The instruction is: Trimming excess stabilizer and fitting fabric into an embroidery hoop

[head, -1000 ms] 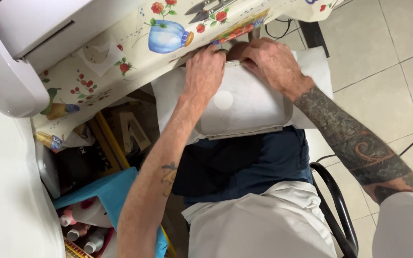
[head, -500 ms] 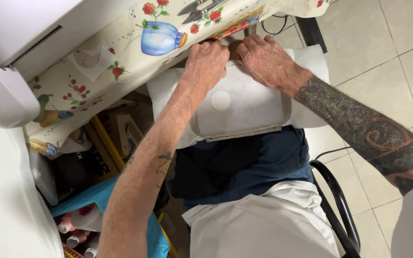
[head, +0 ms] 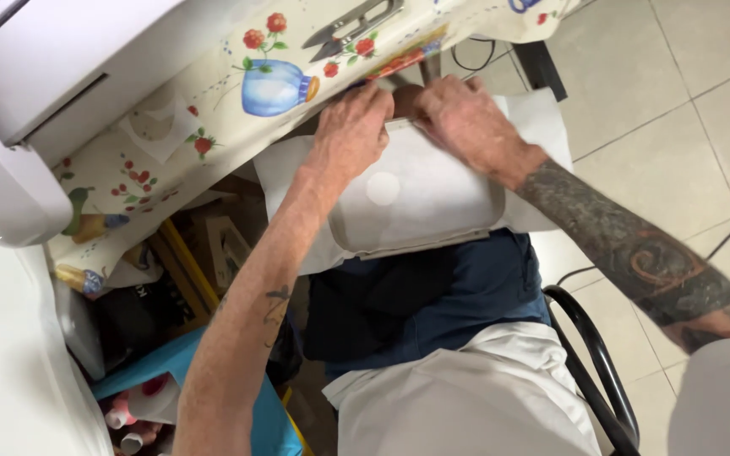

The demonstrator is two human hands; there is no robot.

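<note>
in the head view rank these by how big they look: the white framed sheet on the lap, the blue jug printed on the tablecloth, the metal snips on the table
1. white framed sheet, by far the largest
2. blue jug print
3. metal snips, long but thin, close to the jug print in length, so this last order is unsure

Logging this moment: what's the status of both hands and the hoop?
Left hand and right hand press the far edge of the white rounded-rectangle embroidery hoop with white backing on the lap. Metal thread snips lie apart on the tablecloth.
</note>
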